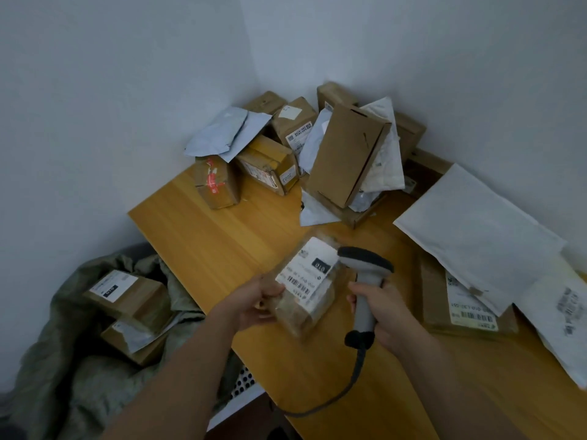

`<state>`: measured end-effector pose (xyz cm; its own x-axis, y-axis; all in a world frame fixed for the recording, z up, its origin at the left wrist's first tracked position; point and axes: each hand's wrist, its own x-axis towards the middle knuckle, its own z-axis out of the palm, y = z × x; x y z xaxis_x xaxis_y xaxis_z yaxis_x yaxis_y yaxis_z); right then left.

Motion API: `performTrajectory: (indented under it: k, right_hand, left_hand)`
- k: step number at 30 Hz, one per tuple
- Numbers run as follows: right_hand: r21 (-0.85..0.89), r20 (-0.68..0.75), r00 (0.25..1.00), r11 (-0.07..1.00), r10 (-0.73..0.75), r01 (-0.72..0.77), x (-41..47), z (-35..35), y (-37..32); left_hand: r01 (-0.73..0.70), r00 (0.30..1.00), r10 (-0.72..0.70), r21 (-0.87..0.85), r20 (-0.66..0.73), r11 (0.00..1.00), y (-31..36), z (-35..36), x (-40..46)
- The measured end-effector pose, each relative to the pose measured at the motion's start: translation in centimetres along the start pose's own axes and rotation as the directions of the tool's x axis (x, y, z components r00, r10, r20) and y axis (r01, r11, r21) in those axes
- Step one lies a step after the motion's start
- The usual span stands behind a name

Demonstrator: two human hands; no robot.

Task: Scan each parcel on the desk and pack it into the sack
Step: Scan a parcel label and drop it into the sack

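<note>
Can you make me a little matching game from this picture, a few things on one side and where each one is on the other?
Things:
1. scanner
2. blurred parcel
3. labelled box
4. big white envelope

Places:
A. in the green sack
B. held in the left hand
C. lying on the desk at the right
D. held in the right hand

Pairs: 1-D, 2-B, 3-A, 4-C

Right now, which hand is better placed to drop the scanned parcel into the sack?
Left. The left hand already holds the parcel, and the sack lies on that side; the right hand grips the scanner.
</note>
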<state>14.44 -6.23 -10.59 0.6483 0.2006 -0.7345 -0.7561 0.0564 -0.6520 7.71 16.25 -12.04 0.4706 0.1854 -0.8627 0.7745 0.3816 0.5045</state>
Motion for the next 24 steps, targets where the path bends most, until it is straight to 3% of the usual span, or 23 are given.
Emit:
performTrajectory:
  k: [2, 3, 5, 7, 11, 14, 17, 24]
  right_hand:
    - [0.073, -0.094, 0.994, 0.996, -0.051, 0.058, -0.4, -0.1, -0.1]
    - [0.060, -0.117, 0.991, 0.995, -0.071, 0.078, -0.5, -0.2, -0.3]
    - [-0.014, -0.107, 0.991, 0.997, -0.081, 0.080, -0.9, -0.2, -0.3]
    - [-0.060, -0.060, 0.997, 0.997, -0.045, 0.041, -1.3, 0.3, 0.1]
    - [-0.172, 0.030, 0.998, 0.984, 0.063, -0.057, -1.9, 2.0, 2.2]
    - [-0.260, 0.074, 0.991, 0.962, 0.110, -0.087, -2.1, 3.1, 4.2]
    - [-0.264, 0.073, 0.990, 0.959, 0.124, -0.101, -2.5, 4.1, 5.7]
    - [-0.244, 0.037, 0.998, 0.969, 0.058, -0.047, -4.1, 6.2, 6.3]
  left_hand:
    - [0.033, 0.999, -0.032, 0.165, -0.004, 0.986, 0.3, -2.0, -0.4]
    - [-0.015, 0.999, 0.023, 0.173, -0.044, 0.985, 0.5, -2.7, -0.4]
    - [-0.167, 0.965, 0.176, 0.060, -0.194, 0.984, 0.7, -3.8, -0.2]
    - [-0.237, 0.905, 0.237, 0.043, -0.352, 0.971, 0.4, -4.1, -0.6]
    - [0.002, 0.839, 0.093, 0.174, -0.536, 0.985, -2.5, -4.1, -2.2]
    - [0.082, 0.943, -0.046, 0.096, -0.330, 0.992, -5.2, -3.6, -3.5]
    - [0.090, 0.989, -0.088, 0.009, -0.120, 0.996, -7.0, -2.9, -4.3]
    - [0.049, 0.997, -0.052, -0.059, -0.062, 0.997, -6.6, -3.7, -5.7]
